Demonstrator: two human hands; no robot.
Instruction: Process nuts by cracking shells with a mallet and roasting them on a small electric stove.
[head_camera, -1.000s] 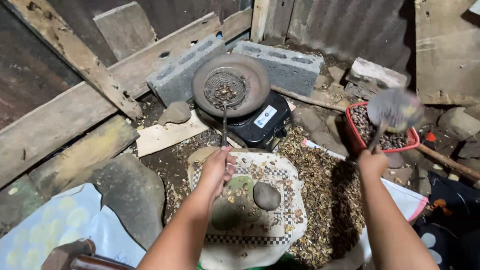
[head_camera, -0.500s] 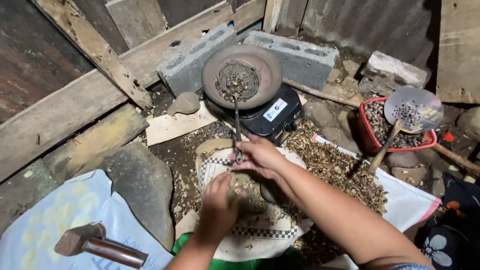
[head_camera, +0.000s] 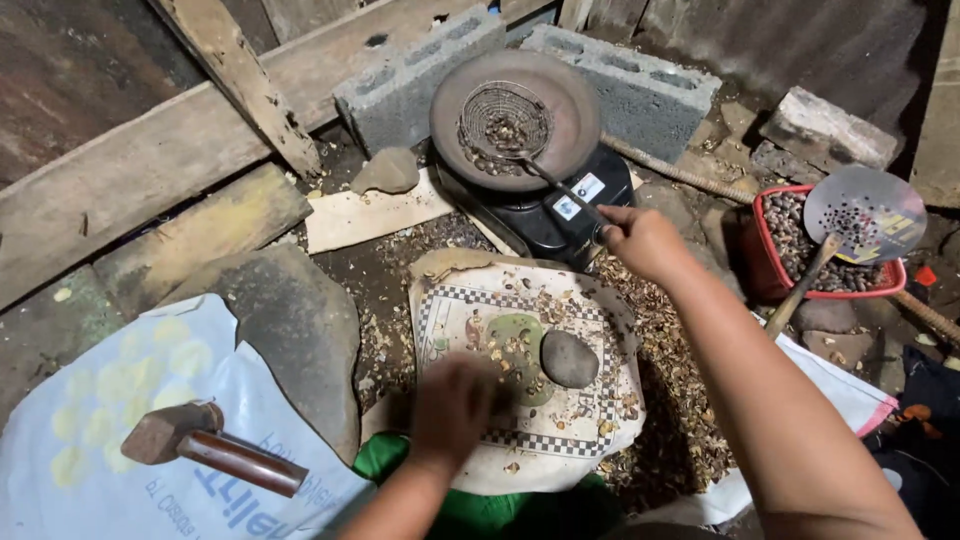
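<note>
Sitting far centre on a black burner (head_camera: 560, 215), a round pan (head_camera: 575, 110) carries a wire basket (head_camera: 503, 120) of roasted nuts; the right hand (head_camera: 640, 240) has its grip clamped on the basket handle, steadying it. Right, a red tub (head_camera: 765, 265) holds dark nuts. Near, the blurred left hand (head_camera: 455, 405) rests on a patterned cloth (head_camera: 500, 310), grip unclear

left hand (head_camera: 452, 408): near, palm down, blurred, fingers loosely curled. right hand (head_camera: 640, 240): far, arm outstretched, fist closed tight in a grip.
</note>
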